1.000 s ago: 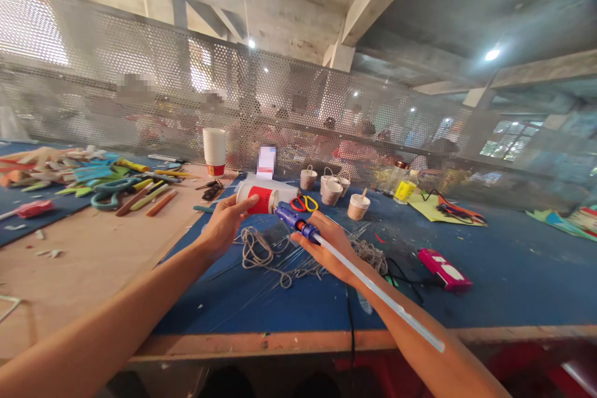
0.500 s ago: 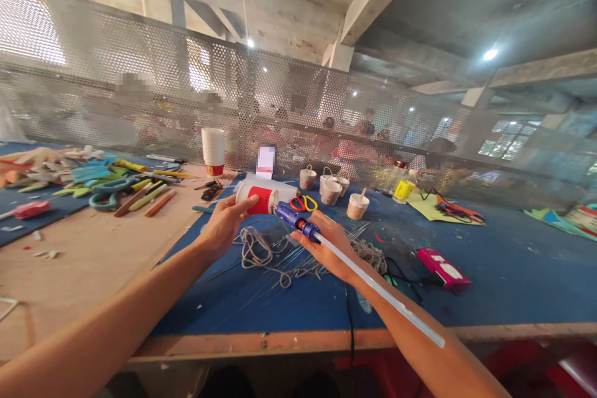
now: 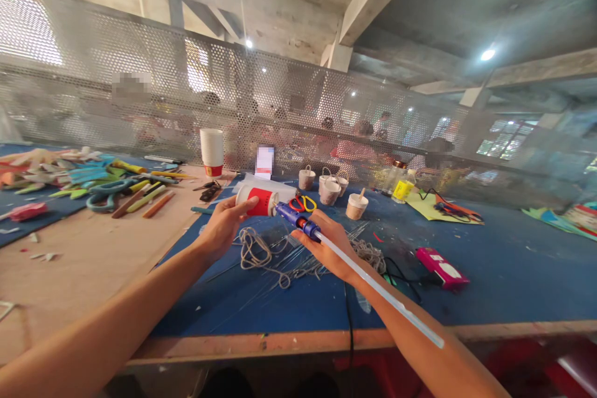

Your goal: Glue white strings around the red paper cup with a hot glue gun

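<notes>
My left hand [image 3: 222,224] is closed around a white paper cup [image 3: 262,201] with a red band, tipped on its side. In my right hand [image 3: 329,241] is a blue hot glue gun [image 3: 296,219], its nozzle at the cup's right end; whether it touches cannot be made out. A long clear glue stick [image 3: 380,289] runs out of the gun's back, over my right forearm. Under my hands, a loop of grey cord [image 3: 255,250] and scattered thin wires lie on the blue table top [image 3: 224,308]. Red-and-yellow scissors [image 3: 303,203] lie just behind the gun.
Several small covered cups [image 3: 329,191] stand behind. A stack of paper cups [image 3: 212,152], a phone [image 3: 265,163], and a yellow-labelled bottle [image 3: 403,188] stand near the perforated screen [image 3: 280,93]. At right lies a pink box [image 3: 441,267]; tools [image 3: 140,196] crowd the left.
Almost nothing differs. The whole view has shifted very slightly, while both hands keep the cup and the glue gun in the same position.
</notes>
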A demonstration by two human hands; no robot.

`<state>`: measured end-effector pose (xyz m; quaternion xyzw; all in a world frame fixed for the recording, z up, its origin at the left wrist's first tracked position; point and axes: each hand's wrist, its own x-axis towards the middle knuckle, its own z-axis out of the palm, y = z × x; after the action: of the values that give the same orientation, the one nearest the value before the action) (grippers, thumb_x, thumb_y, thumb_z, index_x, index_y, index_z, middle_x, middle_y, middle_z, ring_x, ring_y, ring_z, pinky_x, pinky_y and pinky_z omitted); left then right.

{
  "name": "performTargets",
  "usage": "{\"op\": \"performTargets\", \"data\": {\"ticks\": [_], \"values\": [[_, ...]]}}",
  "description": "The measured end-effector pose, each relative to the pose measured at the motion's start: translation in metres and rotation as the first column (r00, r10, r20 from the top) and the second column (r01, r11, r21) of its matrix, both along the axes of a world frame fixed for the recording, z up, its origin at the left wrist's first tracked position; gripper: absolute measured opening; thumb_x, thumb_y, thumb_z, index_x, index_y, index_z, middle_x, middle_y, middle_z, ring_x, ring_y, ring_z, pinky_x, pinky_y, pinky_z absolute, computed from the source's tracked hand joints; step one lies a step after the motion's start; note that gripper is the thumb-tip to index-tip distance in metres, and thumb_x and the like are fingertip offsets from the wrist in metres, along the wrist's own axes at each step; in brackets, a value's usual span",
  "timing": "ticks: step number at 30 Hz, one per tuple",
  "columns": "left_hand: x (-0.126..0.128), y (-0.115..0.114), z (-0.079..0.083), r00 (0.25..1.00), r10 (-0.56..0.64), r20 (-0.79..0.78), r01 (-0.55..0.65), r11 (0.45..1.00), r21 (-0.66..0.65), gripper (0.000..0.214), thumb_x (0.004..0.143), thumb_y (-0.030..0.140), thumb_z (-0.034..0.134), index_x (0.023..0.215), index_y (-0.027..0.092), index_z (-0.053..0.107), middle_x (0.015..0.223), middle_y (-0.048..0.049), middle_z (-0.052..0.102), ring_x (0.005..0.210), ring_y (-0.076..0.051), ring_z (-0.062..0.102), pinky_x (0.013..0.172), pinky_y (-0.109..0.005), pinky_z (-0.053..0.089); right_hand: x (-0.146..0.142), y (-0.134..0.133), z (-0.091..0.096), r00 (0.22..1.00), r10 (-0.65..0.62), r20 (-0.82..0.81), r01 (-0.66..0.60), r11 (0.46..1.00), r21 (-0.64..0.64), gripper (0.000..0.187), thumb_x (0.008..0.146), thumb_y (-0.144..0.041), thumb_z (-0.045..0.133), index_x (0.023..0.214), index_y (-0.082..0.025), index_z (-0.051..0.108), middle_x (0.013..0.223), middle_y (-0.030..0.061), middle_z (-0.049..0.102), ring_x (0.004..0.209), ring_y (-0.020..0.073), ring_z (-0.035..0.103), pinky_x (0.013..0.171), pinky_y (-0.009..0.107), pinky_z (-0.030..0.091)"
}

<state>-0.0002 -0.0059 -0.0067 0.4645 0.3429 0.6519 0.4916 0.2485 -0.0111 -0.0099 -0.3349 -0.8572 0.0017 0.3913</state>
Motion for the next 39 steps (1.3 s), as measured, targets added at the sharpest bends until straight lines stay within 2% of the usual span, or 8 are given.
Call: {"op": "performTargets", "data": {"ticks": [6,11,17,24,39], "values": [[0.001,-0.0012,0.0002,1.0,-0.026,-0.01,0.026,1.0,0.012,0.033,0.071,0.036,0.086,0.098,0.018,0.08,0.092,-0.0102,0.083,0.09,-0.031,0.076,0.083,-0.041,0.056,0.0003,-0.0006,0.0009,1.0,0.001,-0.016,-0.001,1.0,-0.001,0.028,0.099,-0.045,0.061,0.084,-0.022,0.056,0.088,0.003,0.062,0.078,0.0171,0.063,0.068,0.028,0.049],[0.0004,-0.0008,-0.0011,0.999,-0.031,-0.016,0.031,0.999,0.011,0.027,0.072,0.035,0.085,0.093,0.018,0.08,0.089,-0.0095,0.083,0.091,-0.031,0.075,0.083,-0.04,0.055,0.0004,-0.0014,0.0028,1.0,-0.004,-0.028,0.004,1.0,-0.006,0.028,0.099,-0.046,0.061,0.083,-0.023,0.055,0.086,0.0027,0.061,0.075,0.0175,0.063,0.066,0.027,0.048],[-0.0003,-0.0012,-0.0012,0.999,-0.039,-0.029,0.04,0.999,0.029,0.025,0.074,0.034,0.084,0.093,0.018,0.08,0.09,-0.0095,0.082,0.094,-0.031,0.075,0.088,-0.042,0.054,0.0012,-0.0008,0.0018,0.999,-0.02,-0.039,0.02,1.0,-0.006,0.031,0.099,-0.048,0.06,0.083,-0.023,0.054,0.087,0.0029,0.061,0.074,0.0172,0.062,0.065,0.027,0.047],[0.0003,-0.0023,-0.0018,0.996,-0.084,-0.017,0.084,0.996,0.017,0.023,0.075,0.033,0.084,0.093,0.018,0.08,0.093,-0.0093,0.083,0.092,-0.03,0.075,0.085,-0.04,0.055,0.0014,0.0006,-0.0001,0.998,-0.028,-0.059,0.03,0.998,0.046,0.031,0.099,-0.048,0.06,0.083,-0.022,0.056,0.086,0.0034,0.062,0.071,0.0168,0.061,0.063,0.027,0.047],[-0.0006,-0.0002,-0.003,0.996,-0.081,-0.029,0.082,0.996,0.023,0.029,0.076,0.031,0.084,0.1,0.017,0.08,0.098,-0.01,0.082,0.102,-0.033,0.073,0.088,-0.041,0.055,0.0017,0.0018,-0.0001,0.997,-0.015,-0.075,0.018,0.999,0.044,0.028,0.1,-0.046,0.06,0.087,-0.021,0.06,0.093,0.0052,0.067,0.081,0.0187,0.065,0.071,0.027,0.049]]}}
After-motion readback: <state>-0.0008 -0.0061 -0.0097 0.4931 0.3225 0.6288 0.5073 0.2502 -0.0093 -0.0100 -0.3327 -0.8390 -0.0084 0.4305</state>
